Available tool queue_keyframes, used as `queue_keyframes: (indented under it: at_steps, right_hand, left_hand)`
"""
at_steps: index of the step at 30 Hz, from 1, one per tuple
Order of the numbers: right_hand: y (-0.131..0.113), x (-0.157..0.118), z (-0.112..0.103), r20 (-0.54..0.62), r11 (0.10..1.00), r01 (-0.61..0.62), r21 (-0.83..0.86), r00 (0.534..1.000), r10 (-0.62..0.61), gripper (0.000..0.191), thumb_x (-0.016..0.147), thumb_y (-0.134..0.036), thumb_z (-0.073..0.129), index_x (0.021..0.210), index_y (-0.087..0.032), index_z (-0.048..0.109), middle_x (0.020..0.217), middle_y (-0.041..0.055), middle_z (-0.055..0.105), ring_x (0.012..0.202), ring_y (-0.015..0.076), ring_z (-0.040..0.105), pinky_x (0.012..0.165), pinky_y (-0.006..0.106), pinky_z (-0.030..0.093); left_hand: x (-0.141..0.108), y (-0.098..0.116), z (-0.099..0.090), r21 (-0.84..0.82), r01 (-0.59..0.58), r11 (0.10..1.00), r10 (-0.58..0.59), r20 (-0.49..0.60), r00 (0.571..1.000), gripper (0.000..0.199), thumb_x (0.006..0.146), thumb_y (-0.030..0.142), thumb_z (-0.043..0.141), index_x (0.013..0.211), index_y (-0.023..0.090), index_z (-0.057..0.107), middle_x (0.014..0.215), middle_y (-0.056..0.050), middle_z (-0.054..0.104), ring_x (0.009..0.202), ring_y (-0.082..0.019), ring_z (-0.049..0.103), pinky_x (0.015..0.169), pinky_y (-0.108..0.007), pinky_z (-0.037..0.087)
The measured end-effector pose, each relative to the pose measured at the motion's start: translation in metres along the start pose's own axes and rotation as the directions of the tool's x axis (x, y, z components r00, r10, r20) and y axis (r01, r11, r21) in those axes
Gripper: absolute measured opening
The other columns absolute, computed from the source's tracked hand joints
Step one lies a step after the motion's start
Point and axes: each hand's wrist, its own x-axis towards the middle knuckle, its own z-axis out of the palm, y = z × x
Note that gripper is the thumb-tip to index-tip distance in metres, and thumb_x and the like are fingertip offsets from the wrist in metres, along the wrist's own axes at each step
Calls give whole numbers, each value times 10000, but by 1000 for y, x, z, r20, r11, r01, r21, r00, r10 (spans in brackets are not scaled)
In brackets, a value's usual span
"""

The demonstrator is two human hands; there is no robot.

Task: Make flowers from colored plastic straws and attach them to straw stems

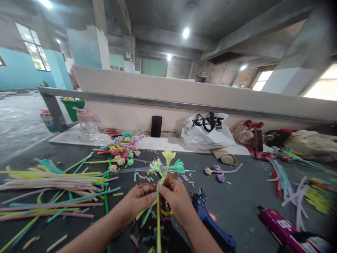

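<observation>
Between my two hands is a pipe-cleaner flower stem (158,228), pale green-yellow and upright. A yellow flower (169,156) tops it, with a teal flower (178,166) to the right and a cream-and-pale flower (155,165) to the left. My left hand (142,199) has its fingers curled and pinched at the stem from the left. My right hand (176,195) pinches the same stem at the joint where the branches meet. Shorter green pieces hang below the left fingers. A yellow ring-shaped thing (166,213) lies behind the right hand, partly hidden.
Loose pipe cleaners (52,184) are heaped at left, finished flowers (126,147) behind them. Right of my hands lie a blue-handled tool (214,228), a magenta glue gun (281,225) and a small purple sprig (221,171). A phone (156,126) and white bag (207,131) stand at the back.
</observation>
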Motion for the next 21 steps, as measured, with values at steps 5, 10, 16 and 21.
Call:
queue_keyframes:
  at_steps: [5,10,16,21]
  right_hand:
    - [2,0,0,-19,998,-2,-60,1000,0,84,636,-212,566,602,-182,495,571,-28,485,560,122,445,535,232,360]
    - [7,2,-3,-26,998,-22,-53,999,21,66,638,-226,563,618,-188,512,564,-28,491,532,125,438,500,231,349]
    - [8,4,-2,-19,992,-32,-124,999,30,66,599,-196,554,568,-175,499,569,-29,462,580,125,422,566,241,347]
    - [5,3,3,0,983,-93,-156,996,94,108,590,-250,579,572,-171,508,554,-32,464,559,118,404,540,236,326]
  left_hand:
    - [5,3,8,26,11,1000,-11,6,1000,398,576,465,734,671,90,640,594,-31,606,580,-150,572,619,-269,446]
    - [10,-5,9,-122,52,991,-54,-13,998,332,573,386,759,641,88,628,537,-36,602,444,-117,535,509,-248,432]
    - [10,-21,3,-206,-16,978,-9,-116,993,297,585,352,762,650,112,598,518,-11,584,445,-108,527,485,-224,401]
    - [10,-20,-6,-7,-107,994,102,-253,962,322,537,347,789,613,118,577,500,21,566,463,-88,498,494,-201,377]
